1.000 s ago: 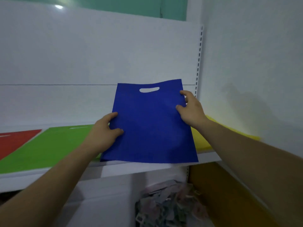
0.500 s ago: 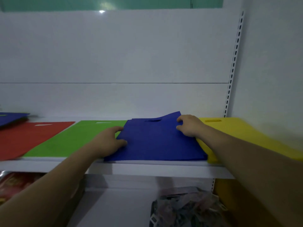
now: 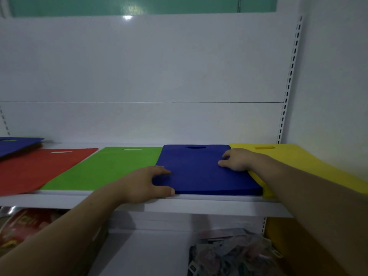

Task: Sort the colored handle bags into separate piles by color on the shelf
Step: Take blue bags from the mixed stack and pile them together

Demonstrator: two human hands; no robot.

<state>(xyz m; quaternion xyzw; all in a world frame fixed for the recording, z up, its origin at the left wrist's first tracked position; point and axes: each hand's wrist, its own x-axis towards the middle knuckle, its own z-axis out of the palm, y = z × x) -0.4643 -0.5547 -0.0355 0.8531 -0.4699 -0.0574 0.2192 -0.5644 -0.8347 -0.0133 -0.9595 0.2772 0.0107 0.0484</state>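
A blue handle bag (image 3: 201,172) lies flat on the white shelf (image 3: 199,206), between a green bag (image 3: 111,168) and a yellow bag (image 3: 310,162). Its handle cutout faces the back wall. My left hand (image 3: 143,186) holds the blue bag's front left corner, fingers on top and thumb at the front edge. My right hand (image 3: 237,159) rests on the bag's right edge, its fingertips touching the top. A red bag (image 3: 33,170) lies left of the green one. At the far left, another blue bag (image 3: 16,145) tops a small stack.
The white back panel and a slotted upright (image 3: 288,86) close the shelf at the rear and right. Below the shelf sit a pile of packaged goods (image 3: 229,251), a red packet (image 3: 22,224) and a brown box (image 3: 288,246).
The blue bag was held upright a second ago. Both hands have lowered it flat onto the shelf and slid it back level with the other bags.
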